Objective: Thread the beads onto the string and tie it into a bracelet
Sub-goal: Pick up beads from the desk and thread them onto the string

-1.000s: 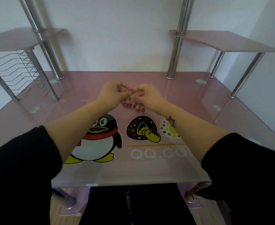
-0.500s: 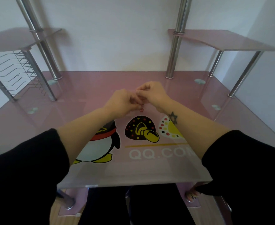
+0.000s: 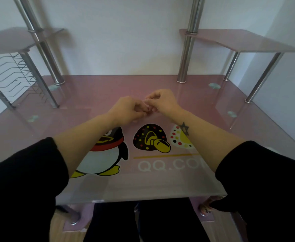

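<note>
black sleeves [image 3: 21, 180] frame the near edge of a pink glass counter [image 3: 160, 186] printed with a cartoon penguin [image 3: 101, 154], as a person works on a bracelet. past the print, bare forearms converge above the counter's middle. there the left hand [image 3: 125, 109] and right hand [image 3: 162, 102] meet fingertip to fingertip, each with its fingers curled in a fine pinch. a speck of small dark red beads [image 3: 150, 111] shows between them. what appears to be a thin pale string [image 3: 144, 100] bridges the two pinches, though which end each hand grips cannot be told. the close grips suggest threading or knotting is under way. doing it well likely means holding the string short and taut between the pinches, staying low over the counter so a dropped bead lands close, and pulling both sides evenly. beyond stand chrome posts [image 3: 186, 55], a wire rack [image 3: 12, 74] and raised pink shelves [image 3: 239, 41] against a white wall [image 3: 117, 41].
</note>
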A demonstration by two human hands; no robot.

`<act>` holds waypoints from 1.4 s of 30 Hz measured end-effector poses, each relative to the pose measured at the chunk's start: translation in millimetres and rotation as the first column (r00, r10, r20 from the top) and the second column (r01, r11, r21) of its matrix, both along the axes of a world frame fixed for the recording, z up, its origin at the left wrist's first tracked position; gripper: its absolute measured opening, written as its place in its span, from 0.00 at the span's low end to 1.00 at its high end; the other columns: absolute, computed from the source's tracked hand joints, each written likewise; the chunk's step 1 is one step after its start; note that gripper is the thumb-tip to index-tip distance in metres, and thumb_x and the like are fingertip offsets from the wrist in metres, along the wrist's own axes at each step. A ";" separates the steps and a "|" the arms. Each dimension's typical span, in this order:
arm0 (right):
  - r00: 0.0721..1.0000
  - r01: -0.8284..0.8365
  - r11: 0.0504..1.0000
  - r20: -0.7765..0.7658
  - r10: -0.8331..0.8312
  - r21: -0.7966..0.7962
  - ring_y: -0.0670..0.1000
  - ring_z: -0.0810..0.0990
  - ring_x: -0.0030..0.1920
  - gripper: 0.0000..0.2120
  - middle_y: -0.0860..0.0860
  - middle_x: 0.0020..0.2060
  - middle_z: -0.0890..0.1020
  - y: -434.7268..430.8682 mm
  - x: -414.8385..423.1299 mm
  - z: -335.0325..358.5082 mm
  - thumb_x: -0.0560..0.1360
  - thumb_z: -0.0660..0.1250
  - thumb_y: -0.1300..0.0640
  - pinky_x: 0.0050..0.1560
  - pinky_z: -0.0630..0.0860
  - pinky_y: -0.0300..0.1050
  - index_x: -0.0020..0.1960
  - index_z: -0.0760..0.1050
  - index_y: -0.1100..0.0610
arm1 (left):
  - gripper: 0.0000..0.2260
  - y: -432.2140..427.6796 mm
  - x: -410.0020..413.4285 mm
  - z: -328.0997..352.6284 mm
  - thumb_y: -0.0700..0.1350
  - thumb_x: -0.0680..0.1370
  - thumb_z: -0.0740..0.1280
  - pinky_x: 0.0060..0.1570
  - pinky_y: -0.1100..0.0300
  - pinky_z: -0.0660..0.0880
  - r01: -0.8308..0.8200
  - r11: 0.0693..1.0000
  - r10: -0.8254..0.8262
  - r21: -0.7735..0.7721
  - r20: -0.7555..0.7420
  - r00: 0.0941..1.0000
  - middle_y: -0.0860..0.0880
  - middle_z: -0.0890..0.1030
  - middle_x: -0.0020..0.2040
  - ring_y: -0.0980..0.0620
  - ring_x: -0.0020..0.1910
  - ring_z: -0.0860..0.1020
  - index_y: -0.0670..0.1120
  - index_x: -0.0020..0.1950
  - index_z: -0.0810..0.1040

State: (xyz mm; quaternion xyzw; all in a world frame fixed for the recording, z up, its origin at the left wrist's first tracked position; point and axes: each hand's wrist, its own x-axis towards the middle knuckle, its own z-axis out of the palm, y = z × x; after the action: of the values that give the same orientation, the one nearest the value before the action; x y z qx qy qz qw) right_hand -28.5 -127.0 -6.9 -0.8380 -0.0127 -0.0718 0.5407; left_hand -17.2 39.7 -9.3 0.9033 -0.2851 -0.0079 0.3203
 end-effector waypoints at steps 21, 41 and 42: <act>0.988 -0.078 0.955 0.104 0.112 -0.286 0.45 0.79 0.36 0.06 0.50 0.37 0.82 13.4 -1.6 -8.4 0.72 0.72 0.59 0.40 0.78 0.40 0.45 0.81 0.62 | 0.06 27.2 3.9 -9.9 0.45 0.70 0.77 0.44 0.63 0.79 -0.261 0.938 0.217 -0.229 -0.201 0.955 0.53 0.85 0.38 0.57 0.39 0.83 0.51 0.44 0.83; 0.979 -0.079 0.933 0.147 0.139 -0.352 0.47 0.82 0.33 0.04 0.51 0.35 0.84 16.0 -2.4 -11.0 0.72 0.73 0.58 0.37 0.81 0.43 0.45 0.84 0.58 | 0.07 27.8 0.7 -8.8 0.41 0.70 0.76 0.43 0.62 0.77 -0.242 0.943 0.200 -0.228 -0.192 0.961 0.53 0.84 0.38 0.57 0.38 0.82 0.48 0.45 0.82; 0.979 -0.079 0.930 0.146 0.139 -0.358 0.48 0.82 0.34 0.04 0.52 0.36 0.85 16.1 -2.4 -10.9 0.72 0.73 0.58 0.38 0.82 0.44 0.45 0.84 0.58 | 0.07 27.6 0.5 -8.6 0.41 0.70 0.77 0.44 0.61 0.78 -0.244 0.942 0.201 -0.232 -0.195 0.960 0.53 0.84 0.38 0.56 0.39 0.82 0.47 0.46 0.82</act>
State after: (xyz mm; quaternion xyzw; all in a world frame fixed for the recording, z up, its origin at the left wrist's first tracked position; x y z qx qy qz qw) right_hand -30.8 -110.9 -17.8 -0.9098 -0.1177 -0.1091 0.3828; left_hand -16.7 67.3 -17.9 0.8775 -0.1516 -0.0113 0.4549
